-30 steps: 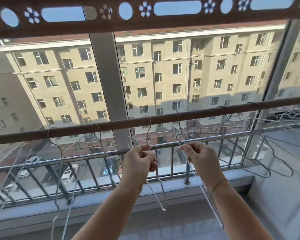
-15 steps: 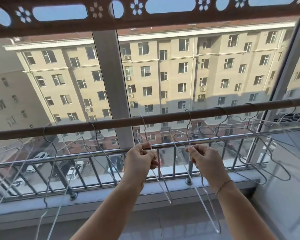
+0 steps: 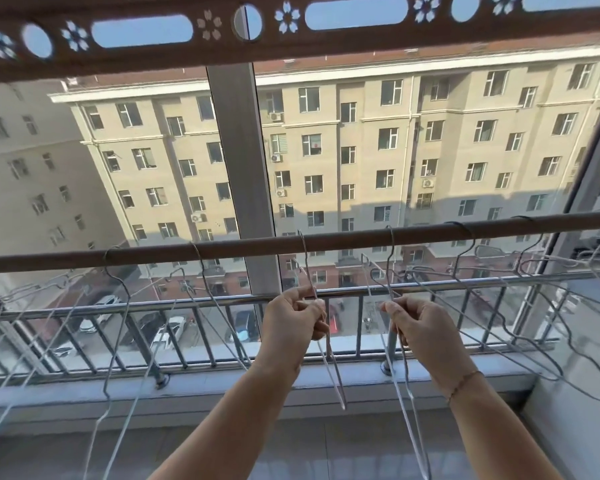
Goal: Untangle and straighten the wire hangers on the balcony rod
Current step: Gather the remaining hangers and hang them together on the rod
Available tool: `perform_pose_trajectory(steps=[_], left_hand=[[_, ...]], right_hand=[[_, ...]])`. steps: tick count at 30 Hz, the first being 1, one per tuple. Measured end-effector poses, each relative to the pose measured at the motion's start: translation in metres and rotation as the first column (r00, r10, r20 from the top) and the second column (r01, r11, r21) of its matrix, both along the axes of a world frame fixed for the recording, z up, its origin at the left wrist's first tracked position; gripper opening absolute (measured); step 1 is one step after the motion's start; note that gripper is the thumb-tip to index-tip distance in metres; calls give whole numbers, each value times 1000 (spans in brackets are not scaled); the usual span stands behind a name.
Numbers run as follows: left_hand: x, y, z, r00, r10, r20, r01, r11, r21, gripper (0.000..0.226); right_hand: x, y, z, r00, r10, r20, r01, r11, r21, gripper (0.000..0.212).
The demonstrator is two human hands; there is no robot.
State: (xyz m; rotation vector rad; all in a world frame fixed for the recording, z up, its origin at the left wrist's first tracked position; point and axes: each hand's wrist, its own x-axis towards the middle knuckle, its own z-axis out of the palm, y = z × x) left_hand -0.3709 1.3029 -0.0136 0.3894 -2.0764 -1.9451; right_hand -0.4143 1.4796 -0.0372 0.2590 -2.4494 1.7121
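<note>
A brown rod (image 3: 343, 241) crosses the balcony from 9 o'clock to 3 o'clock, rising slightly to the right, with wire hangers hooked along it. The left hand (image 3: 297, 318) is closed in a pinch around the upper wire of one hanger (image 3: 333, 368); its hook (image 3: 303, 245) sits on the rod at 12 o'clock from that grip, and its thin body hangs down toward 5 o'clock below the fingers. The right hand (image 3: 425, 329) is likewise closed on a second hanger (image 3: 407, 403), whose hook (image 3: 390, 244) rises to the rod at about 11 o'clock from the grip, while its long loop drops to 6 o'clock past the wrist. A thin bracelet (image 3: 465, 384) circles that wrist. More hangers (image 3: 534, 344) bunch and overlap at 3 o'clock; others (image 3: 118, 323) hang spread at 9 o'clock. A metal railing (image 3: 187, 306) runs behind the hands.
</note>
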Motion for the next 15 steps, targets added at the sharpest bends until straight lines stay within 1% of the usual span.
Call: perform_pose_trajectory(steps=[3,5,7,9,11,13,15], left_hand=[[8,2,-1,1000,19,8,-19,1000,2,24],[15,2,0,999,35,-4,-35,999,18,24],[26,-1,3,998,55,-34,-55,998,19,23],[38,-8,8,992,89,-90,-89,996,-1,20],[51,-21,14,978,137,-159,-144,989,-29,17],[64,-41,18,949,213,-231,-231,971,-56,13],[77,-66,20,905,307,-294,-344,935,-84,9]], right_hand=[[4,4,1,1000,-14,-12,15,994,108,23],[11,6,6,994,-84,-63,96,973,212,28],[23,6,16,974,-163,-155,200,944,261,34],[37,1,30,944,-198,-266,267,929,256,37],[52,-10,43,916,-179,-360,271,936,224,37],[67,-28,54,901,-128,-415,222,957,187,36],[83,-52,61,902,-41,-430,117,982,151,30]])
